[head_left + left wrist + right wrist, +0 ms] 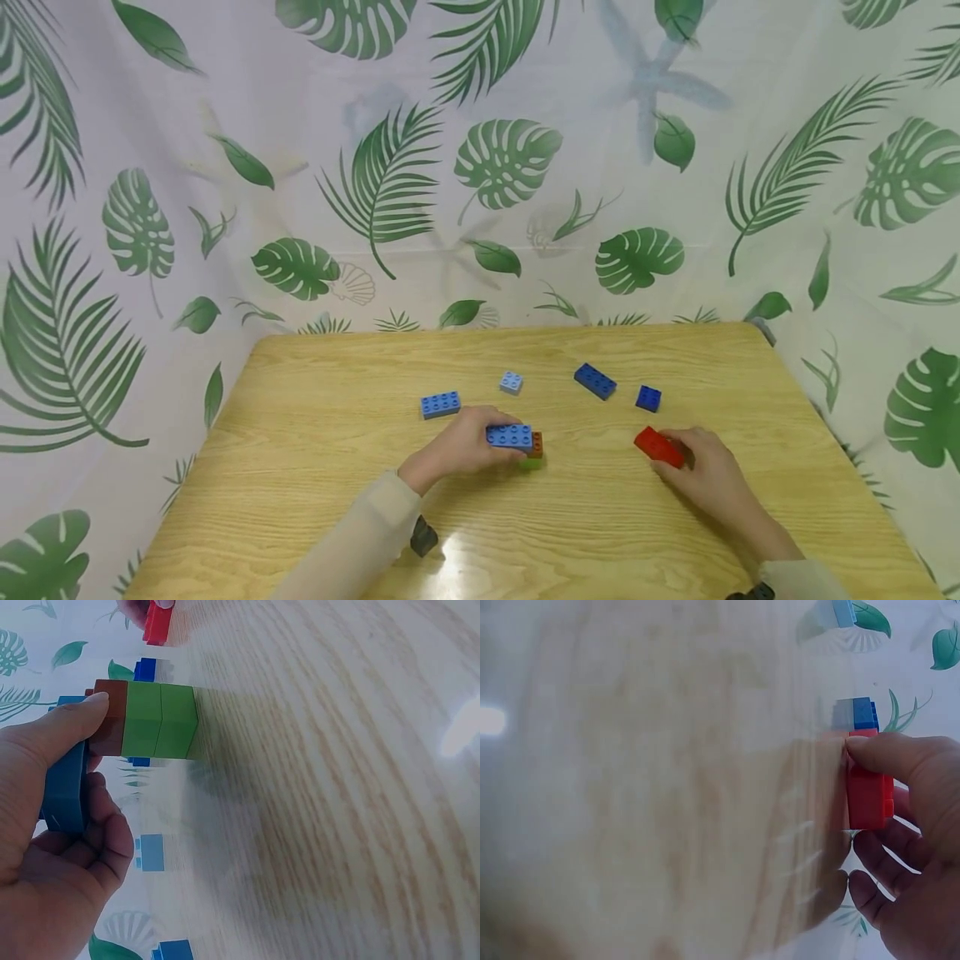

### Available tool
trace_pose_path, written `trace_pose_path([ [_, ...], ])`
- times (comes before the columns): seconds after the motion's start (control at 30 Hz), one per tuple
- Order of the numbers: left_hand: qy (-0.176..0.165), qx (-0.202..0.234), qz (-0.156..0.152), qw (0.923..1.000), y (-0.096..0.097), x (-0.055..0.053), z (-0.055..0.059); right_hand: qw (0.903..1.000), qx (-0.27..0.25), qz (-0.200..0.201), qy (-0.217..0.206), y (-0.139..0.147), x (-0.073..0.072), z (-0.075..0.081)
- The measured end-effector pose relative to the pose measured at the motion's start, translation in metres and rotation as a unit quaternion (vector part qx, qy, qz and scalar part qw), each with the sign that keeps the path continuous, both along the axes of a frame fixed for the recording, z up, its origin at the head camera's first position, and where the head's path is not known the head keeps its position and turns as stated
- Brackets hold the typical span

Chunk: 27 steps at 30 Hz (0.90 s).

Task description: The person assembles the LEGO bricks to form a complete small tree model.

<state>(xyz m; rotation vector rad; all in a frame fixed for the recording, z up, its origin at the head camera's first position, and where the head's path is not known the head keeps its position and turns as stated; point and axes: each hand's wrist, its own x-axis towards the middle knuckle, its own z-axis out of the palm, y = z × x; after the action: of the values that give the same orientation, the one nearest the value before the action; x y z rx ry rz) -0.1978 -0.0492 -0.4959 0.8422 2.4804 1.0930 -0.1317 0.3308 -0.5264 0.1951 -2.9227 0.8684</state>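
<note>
My left hand (474,440) grips a blue brick (510,436) that sits on top of a stack and overhangs it to the left. Under it come a brown brick (109,716) and two light green bricks (160,720), the green ones lowest. The left thumb touches the brown brick's side in the left wrist view. Over to the right, my right hand (705,468) pinches a red brick (659,447) between thumb and fingers, studs toward the palm in the right wrist view. Whether the red brick touches the table is hard to tell.
Behind the hands lie a medium blue brick (440,405), a small light blue brick (511,382), a dark blue long brick (596,381) and a small dark blue brick (648,398). The wooden table (315,500) ends at a leaf-patterned curtain (420,208) on the back and sides.
</note>
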Motion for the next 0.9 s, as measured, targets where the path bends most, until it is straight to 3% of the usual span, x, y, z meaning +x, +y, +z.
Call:
trace_pose_path([
  [0.43,-0.006,-0.006,0.006,0.9999,0.0,0.0,0.0,0.9998,-0.01,0.017,0.005,0.003,-0.003,-0.004],
  [0.6,-0.002,-0.008,0.007,0.9999,-0.001,-0.001,-0.001,0.999,-0.024,0.036,0.011,-0.005,-0.008,0.005],
  [0.9,0.009,-0.012,0.004,0.9999,0.0,-0.001,-0.002,0.9919,-0.093,0.085,0.007,-0.036,-0.023,0.026],
])
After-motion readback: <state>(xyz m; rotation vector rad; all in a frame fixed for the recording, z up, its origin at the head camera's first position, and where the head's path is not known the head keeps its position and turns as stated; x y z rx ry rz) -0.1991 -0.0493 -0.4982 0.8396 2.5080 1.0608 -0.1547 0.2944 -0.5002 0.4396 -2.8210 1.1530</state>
